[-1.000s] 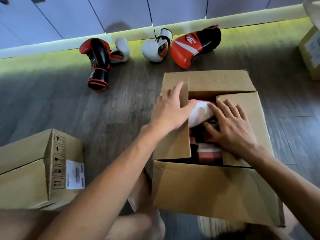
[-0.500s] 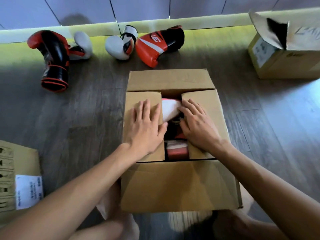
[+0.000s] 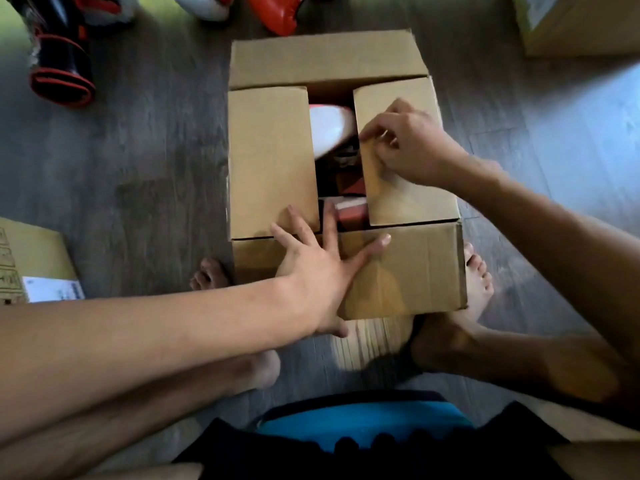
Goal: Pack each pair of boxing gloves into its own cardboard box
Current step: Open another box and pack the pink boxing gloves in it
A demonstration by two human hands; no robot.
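Observation:
A cardboard box [image 3: 270, 161] stands on the floor between my bare feet, its two side flaps folded down with a gap between them. Through the gap I see a white and red boxing glove [image 3: 329, 129] inside. My left hand [image 3: 322, 268] lies spread flat on the near flap, fingers apart, holding nothing. My right hand [image 3: 405, 140] rests on the right side flap with curled fingertips at its inner edge. A black and red glove [image 3: 59, 53] lies at the far left. White [image 3: 204, 5] and red [image 3: 277, 12] gloves are cut off at the top edge.
A second cardboard box [image 3: 581, 22] stands at the top right. Another box with a white label [image 3: 31, 265] sits at the left edge. A cardboard piece [image 3: 588, 445] lies at the bottom right. The floor is grey wood planks.
My left hand has left the left side flap and come down onto the near flap. My right hand has curled its fingers at the right flap's edge. The view has tilted downward.

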